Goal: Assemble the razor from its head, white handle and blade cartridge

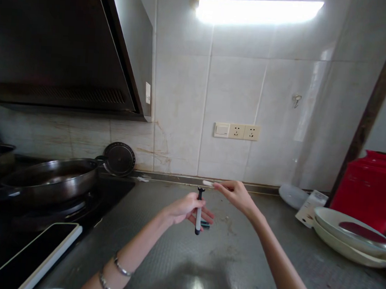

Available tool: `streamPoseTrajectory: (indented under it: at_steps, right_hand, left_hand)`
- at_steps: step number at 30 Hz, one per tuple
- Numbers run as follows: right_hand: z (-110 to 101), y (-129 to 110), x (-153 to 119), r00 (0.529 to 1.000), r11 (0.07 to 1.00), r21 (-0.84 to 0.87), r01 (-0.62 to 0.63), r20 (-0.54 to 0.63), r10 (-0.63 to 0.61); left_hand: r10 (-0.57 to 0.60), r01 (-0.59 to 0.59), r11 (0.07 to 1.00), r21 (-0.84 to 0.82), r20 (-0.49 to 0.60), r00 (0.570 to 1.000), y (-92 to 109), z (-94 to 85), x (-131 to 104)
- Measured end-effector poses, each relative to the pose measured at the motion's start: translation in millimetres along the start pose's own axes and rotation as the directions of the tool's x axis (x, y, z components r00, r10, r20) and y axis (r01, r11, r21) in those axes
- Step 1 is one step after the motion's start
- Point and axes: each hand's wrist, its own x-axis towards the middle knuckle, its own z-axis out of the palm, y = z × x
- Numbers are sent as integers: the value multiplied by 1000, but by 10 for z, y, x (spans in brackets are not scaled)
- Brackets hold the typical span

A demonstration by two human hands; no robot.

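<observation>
"Above the dull, textured metal counter [158, 265], where is your slim handle [198, 215]?"

"Clamped under your left thumb, with your left hand's [182, 209] other fingers spread; it stands nearly upright, forked black head up, pale grey shaft below."

"And your right hand [237, 194]?"

"Fingertips pinched together on a small, smooth white piece [207, 183]. It lies nearly level, crosswise to the handle, just above and to the right of the fork; you can't tell whether they touch."
</observation>
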Motion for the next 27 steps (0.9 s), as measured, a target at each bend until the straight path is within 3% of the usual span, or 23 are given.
streamPoseTrajectory:
  at_steps: [5, 9, 11, 16, 21, 27]
  right_hand:
    - [37, 98, 10, 991, 998, -18, 52, 124, -49]
    - [83, 219, 17, 996, 997, -72, 13, 90, -6]
    - [96, 237, 14, 995, 999, -34, -6, 100, 9]
    - [105, 238, 10, 968, 995, 99, 6, 249, -31]
    - [88, 274, 14, 981, 997, 62, -36, 192, 24]
    - [134, 242, 14, 956, 994, 112, -3, 291, -29]
  left_hand:
    - [-27, 26, 999, 29, 22, 999, -40, 2, -7]
    - [-60, 58, 997, 56, 42, 997, -46, 21, -1]
    - [-81, 79, 995, 63, 37, 996, -47, 28, -1]
    - [-81, 76, 995, 60, 77, 994, -61, 18, 5]
    - [-92, 83, 990, 114, 80, 993, -77, 12, 15]
    - [-110, 98, 986, 136, 83, 990, -95, 18, 24]
